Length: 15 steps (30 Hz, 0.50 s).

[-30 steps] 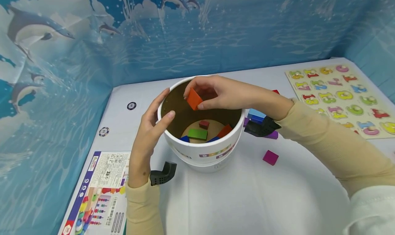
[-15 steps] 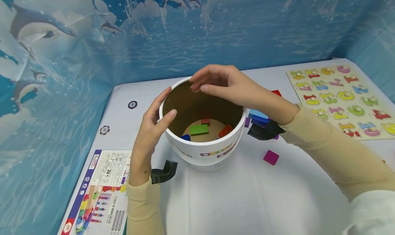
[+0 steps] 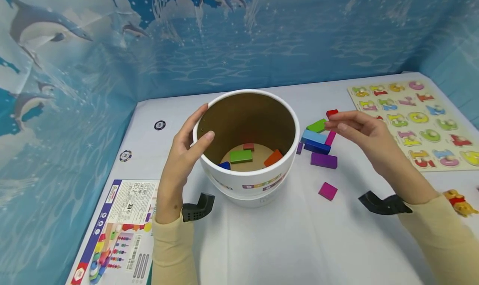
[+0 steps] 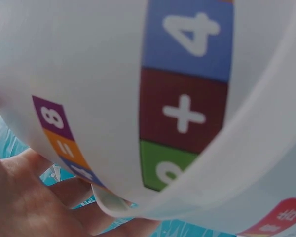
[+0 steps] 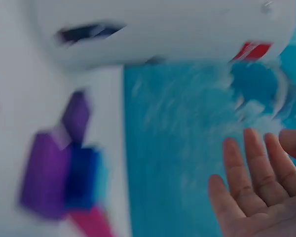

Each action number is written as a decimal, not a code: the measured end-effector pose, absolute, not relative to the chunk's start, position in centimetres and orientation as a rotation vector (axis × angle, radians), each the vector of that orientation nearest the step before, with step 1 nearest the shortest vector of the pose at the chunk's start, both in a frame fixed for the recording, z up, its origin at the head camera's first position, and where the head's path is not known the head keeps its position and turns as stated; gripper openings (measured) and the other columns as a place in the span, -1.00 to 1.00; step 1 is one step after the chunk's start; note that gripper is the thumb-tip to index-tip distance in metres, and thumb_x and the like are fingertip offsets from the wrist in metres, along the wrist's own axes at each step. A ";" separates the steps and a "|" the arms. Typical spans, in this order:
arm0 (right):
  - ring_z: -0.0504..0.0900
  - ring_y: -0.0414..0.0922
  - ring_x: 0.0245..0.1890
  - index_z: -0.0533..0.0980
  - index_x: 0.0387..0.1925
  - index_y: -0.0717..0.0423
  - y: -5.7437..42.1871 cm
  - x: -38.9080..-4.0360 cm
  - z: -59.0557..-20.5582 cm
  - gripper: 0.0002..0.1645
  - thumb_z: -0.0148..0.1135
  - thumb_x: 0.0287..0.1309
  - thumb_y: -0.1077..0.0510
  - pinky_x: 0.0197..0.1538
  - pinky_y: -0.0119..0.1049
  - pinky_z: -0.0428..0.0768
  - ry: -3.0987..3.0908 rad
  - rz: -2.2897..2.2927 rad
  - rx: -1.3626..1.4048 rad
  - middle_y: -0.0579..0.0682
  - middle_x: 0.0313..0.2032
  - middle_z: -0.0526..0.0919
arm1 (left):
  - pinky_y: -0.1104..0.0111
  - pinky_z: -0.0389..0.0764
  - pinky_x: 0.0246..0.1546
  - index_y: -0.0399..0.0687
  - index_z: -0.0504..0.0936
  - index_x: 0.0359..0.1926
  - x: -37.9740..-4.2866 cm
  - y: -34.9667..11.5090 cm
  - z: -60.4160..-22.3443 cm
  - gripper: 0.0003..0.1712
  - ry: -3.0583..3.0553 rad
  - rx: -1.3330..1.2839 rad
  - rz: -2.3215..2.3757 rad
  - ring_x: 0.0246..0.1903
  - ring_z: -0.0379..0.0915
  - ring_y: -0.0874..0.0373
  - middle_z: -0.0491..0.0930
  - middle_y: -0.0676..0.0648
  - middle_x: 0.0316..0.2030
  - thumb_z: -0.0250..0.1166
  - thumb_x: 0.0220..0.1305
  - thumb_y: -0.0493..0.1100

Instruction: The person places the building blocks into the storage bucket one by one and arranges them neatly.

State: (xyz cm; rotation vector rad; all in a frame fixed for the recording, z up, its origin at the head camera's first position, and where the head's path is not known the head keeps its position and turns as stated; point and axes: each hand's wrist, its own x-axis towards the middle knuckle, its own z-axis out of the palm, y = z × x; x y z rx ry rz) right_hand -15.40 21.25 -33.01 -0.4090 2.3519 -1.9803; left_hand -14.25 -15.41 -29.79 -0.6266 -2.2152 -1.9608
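Note:
A white bucket (image 3: 248,175) with a number strip stands mid-table. My left hand (image 3: 183,158) holds its left rim, thumb and fingertips at the edge; the left wrist view has the fingers (image 4: 71,192) beside the bucket's printed wall. Down inside lie a green block (image 3: 241,156), an orange block (image 3: 273,158), a small red block (image 3: 248,146) and part of a blue block (image 3: 225,165). Right of the bucket, my right hand (image 3: 368,141) hovers with nothing in it, fingertips overlapping a red block (image 3: 331,113). Its palm (image 5: 261,192) shows in the right wrist view.
Beside the bucket lie green (image 3: 317,126), light blue (image 3: 314,136), dark blue (image 3: 317,147) and purple (image 3: 324,160) blocks, with a magenta block (image 3: 328,191) nearer. A number puzzle board (image 3: 406,106) is far right, a bear figure (image 3: 461,202) at right, a printed box (image 3: 119,231) at left.
My right hand let go of the orange block into the bucket, then moved right, out to the loose blocks. My left hand has stayed on the rim.

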 end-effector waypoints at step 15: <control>0.30 0.11 0.07 0.32 0.12 0.17 24.4 -13.1 -42.3 -0.40 0.21 0.05 0.06 0.05 -0.56 0.29 2.785 -1.211 -0.318 0.19 0.05 0.39 | 0.05 0.09 0.18 0.01 0.20 0.28 -14.1 -15.4 -29.7 -0.37 -2.215 -0.617 -1.970 0.26 -0.04 0.25 0.15 0.11 0.25 0.09 0.16 -0.19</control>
